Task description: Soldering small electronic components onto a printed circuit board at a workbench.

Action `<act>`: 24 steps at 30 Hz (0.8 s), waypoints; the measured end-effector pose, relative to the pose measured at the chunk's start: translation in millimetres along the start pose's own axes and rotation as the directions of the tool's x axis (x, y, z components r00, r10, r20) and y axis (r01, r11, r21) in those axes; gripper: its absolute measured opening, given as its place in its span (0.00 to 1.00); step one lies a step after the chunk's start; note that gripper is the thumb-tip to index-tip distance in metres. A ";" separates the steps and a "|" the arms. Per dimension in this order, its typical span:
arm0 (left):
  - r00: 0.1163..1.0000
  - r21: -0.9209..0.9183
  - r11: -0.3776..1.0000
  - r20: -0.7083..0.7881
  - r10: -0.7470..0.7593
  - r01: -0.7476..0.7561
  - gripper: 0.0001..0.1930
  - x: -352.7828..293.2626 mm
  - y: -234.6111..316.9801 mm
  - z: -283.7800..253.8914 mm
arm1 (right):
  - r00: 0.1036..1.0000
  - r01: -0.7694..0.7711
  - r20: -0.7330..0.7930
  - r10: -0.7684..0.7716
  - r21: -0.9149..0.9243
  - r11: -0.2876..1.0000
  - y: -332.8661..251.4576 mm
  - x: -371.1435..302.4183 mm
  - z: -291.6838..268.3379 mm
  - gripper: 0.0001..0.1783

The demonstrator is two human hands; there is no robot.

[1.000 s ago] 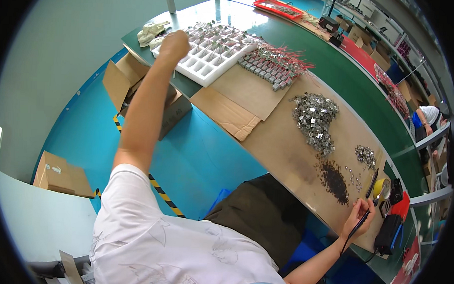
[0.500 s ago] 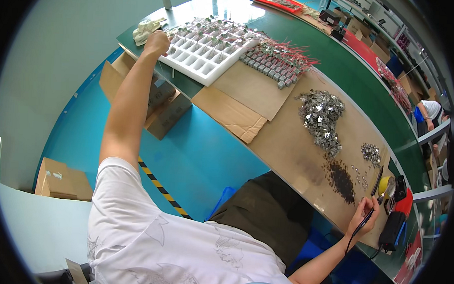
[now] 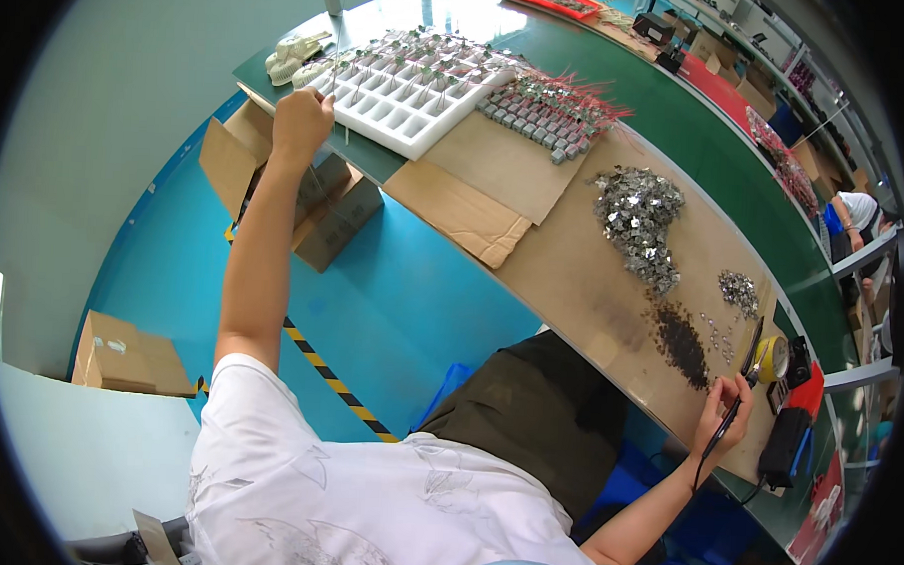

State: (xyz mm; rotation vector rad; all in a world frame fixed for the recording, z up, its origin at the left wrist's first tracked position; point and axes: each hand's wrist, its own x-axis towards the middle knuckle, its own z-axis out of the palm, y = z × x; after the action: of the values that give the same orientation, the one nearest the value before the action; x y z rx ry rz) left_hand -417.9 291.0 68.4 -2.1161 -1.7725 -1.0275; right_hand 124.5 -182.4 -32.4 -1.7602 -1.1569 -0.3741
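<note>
My left hand [image 3: 301, 123] is closed by the near-left corner of a white compartment tray [image 3: 413, 147]. A thin strand rises beside its fingertips, but what the fingers pinch is too small to make out. Small parts with wire leads [image 3: 435, 58] lie across the tray's compartments. At the right end of the table, my right hand [image 3: 723, 417] grips a black pen-shaped tool [image 3: 728, 424] with a cord. Close to that hand lie a heap of tiny dark pieces [image 3: 681, 345] and a few small silvery bits [image 3: 717, 337].
Grey blocks with red wires [image 3: 542, 126] stand in rows right of the tray. Metal pieces [image 3: 638, 224] are heaped on brown board. A yellow roll [image 3: 771, 359] and black box [image 3: 785, 454] sit far right. Cream-coloured parts [image 3: 293, 58] lie behind my left hand; an open carton [image 3: 340, 219] stands below.
My left hand has drawn back toward me from the cream-coloured parts, down past the tray's left corner. My right hand still holds the pen-shaped tool, shifted only slightly.
</note>
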 end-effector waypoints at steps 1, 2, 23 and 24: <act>1.000 0.012 1.000 -0.007 0.016 -0.015 0.15 4.2 5.1 -0.4 | 1.000 0.007 0.000 -0.007 -0.026 1.000 -1.6 0.1 -0.1 0.19; 0.997 -0.067 0.997 0.071 -0.032 0.036 0.16 6.2 11.2 0.0 | 1.000 0.006 -0.008 -0.006 -0.030 1.000 -2.5 0.6 0.2 0.19; 0.857 0.171 0.982 0.490 -0.160 0.085 0.11 85.4 -15.0 78.5 | 0.999 0.015 0.042 -0.012 -0.071 0.997 4.5 -1.4 -2.6 0.21; 0.850 0.164 0.982 0.502 -0.162 0.090 0.11 85.6 -11.6 78.0 | 0.999 0.013 0.046 -0.010 -0.072 0.997 5.0 -1.9 -2.4 0.21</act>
State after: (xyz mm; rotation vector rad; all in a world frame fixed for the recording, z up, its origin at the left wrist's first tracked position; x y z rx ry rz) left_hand -395.5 404.9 60.0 -2.3617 -2.1631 -0.3514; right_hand 128.3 -185.8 -35.2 -1.8339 -1.1996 -0.3884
